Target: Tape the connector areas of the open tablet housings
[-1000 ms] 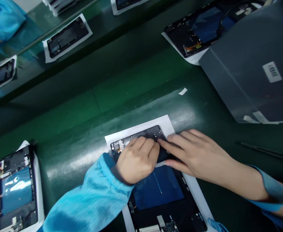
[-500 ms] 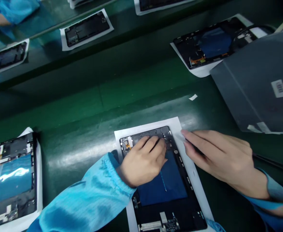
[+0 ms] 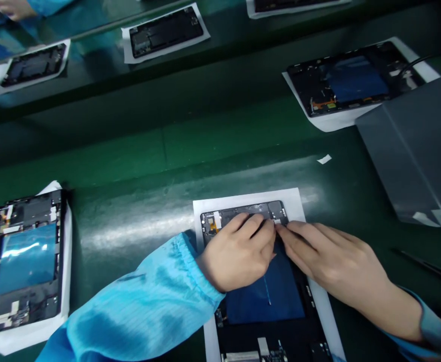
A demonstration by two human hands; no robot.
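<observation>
An opened tablet (image 3: 239,337) lies on a white sheet (image 3: 303,201), its blue battery (image 3: 281,301) and circuit parts exposed. My left hand (image 3: 239,251) rests across its upper part with the fingers curled and close together; their tips are partly hidden. From the right, my right hand (image 3: 333,256) reaches to the tablet's upper right part, thumb and forefinger pinched beside the left fingertips. A small pale bit shows near that pinch, but I cannot tell what it is.
Another opened tablet (image 3: 26,261) lies on sheets at the left. A further one (image 3: 356,80) sits at the back right, beside a grey box (image 3: 416,151). Dark tweezers (image 3: 431,269) lie at right. More tablets stand along the rear strip, near another person's hand (image 3: 13,7).
My right hand has moved left, from beside the tablet onto its upper right part, meeting my left fingertips. My left hand stays on the tablet. The whole view has shifted slightly.
</observation>
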